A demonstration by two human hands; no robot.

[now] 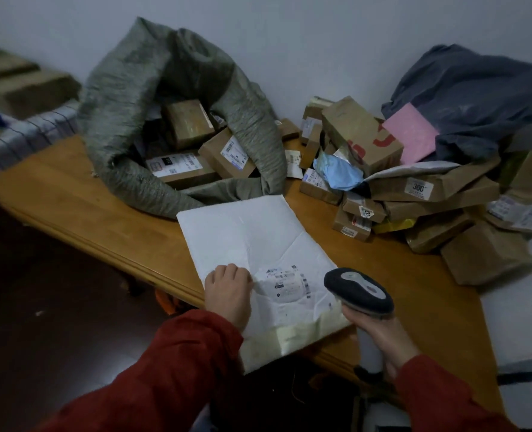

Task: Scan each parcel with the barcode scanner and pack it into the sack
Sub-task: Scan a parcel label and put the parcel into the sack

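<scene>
My left hand (227,291) grips the flat white padded mailer (252,244) just in front of the grey-green woven sack (127,98), so I should flatten its wrinkled label (285,283) and aim the dark handheld scanner (359,289), clenched in my right hand (380,335), squarely.

Both arms wear long sleeves of dark red cloth. The left sleeve (165,369) is loose and soft, with heavy folds, and its cuff ends at the wrist. The right sleeve (445,397) is the same red with a plain cuff. The left hand (227,291) and right hand (380,338) are bare beyond the cuffs.
</scene>
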